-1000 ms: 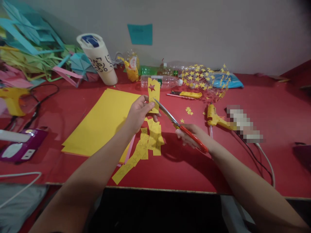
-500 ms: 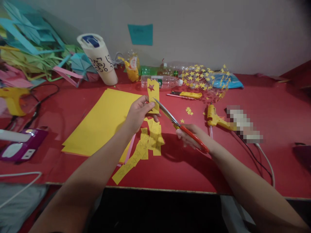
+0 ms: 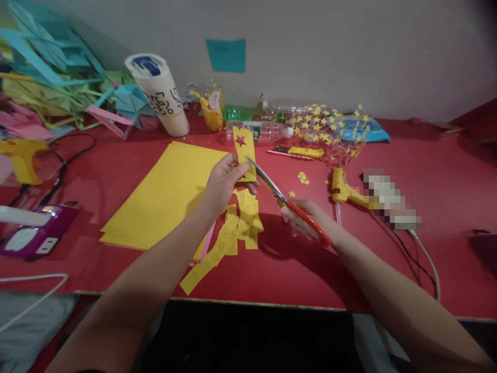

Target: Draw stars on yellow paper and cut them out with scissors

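Note:
Between the thumb and fingers of my left hand (image 3: pixel 225 178) is a yellow paper strip (image 3: pixel 248 147), upright, with a star-shaped hole near its top. My right hand (image 3: pixel 301 220) is closed round the red handles of the scissors (image 3: pixel 277 192). Their blade tips meet the strip just beside my left thumb. Below, several yellow paper pieces (image 3: pixel 227 235) with drawn star outlines lie overlapping on the red table (image 3: pixel 310 280). Small cut-out yellow stars (image 3: pixel 303 178) rest in a little pile right of the strip. A stack of yellow sheets (image 3: pixel 163 197) is under and left of my left forearm.
Behind stand a white tumbler (image 3: pixel 159 96) and a clear plastic bottle (image 3: pixel 267 133) on its side, near a yellow cutter (image 3: pixel 306 152). Yellow glue guns lie right (image 3: pixel 341 189) and left (image 3: pixel 23 160). Star-covered clear plastic (image 3: pixel 322 124) sits at the back; folded coloured paper (image 3: pixel 58 62) fills the left.
The top of the yellow strip has tilted slightly to the left. Both hands and the scissors stay almost where they were; the whole view has shifted a little.

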`<act>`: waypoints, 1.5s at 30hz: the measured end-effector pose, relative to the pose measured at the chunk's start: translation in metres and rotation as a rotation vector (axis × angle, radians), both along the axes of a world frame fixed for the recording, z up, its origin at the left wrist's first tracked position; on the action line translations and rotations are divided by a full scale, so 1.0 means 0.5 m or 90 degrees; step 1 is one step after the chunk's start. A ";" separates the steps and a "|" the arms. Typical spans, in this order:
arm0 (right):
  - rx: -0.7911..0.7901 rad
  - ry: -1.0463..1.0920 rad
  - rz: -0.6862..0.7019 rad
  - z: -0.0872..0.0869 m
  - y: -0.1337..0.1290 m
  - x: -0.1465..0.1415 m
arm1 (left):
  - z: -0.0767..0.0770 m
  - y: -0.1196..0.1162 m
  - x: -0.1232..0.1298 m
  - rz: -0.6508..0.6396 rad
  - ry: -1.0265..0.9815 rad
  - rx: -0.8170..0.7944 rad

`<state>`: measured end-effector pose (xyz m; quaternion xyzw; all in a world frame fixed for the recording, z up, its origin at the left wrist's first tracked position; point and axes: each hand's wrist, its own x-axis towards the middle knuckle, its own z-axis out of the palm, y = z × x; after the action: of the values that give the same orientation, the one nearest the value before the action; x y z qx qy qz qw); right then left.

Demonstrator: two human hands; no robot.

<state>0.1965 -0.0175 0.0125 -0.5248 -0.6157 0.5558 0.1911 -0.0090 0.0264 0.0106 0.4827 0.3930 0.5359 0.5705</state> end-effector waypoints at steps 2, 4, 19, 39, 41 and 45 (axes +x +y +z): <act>0.000 0.001 0.001 -0.002 0.001 0.001 | 0.000 0.000 -0.001 -0.001 0.007 0.001; -0.002 -0.002 0.000 -0.002 0.001 0.001 | 0.000 0.000 -0.002 -0.002 0.010 0.002; -0.001 -0.010 -0.003 -0.003 0.002 0.000 | 0.001 0.000 0.000 -0.017 -0.024 0.002; 0.000 0.018 0.009 -0.017 0.008 0.010 | -0.004 0.014 -0.020 0.031 0.007 0.022; -0.010 0.026 0.012 -0.022 0.008 0.010 | -0.004 0.012 -0.018 0.015 0.007 0.024; -0.025 0.034 0.017 -0.025 0.008 0.011 | -0.004 0.009 -0.015 -0.009 0.025 0.049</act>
<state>0.2020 -0.0133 0.0001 -0.5054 -0.6061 0.5841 0.1898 -0.0168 0.0307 0.0085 0.5175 0.3793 0.5371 0.5476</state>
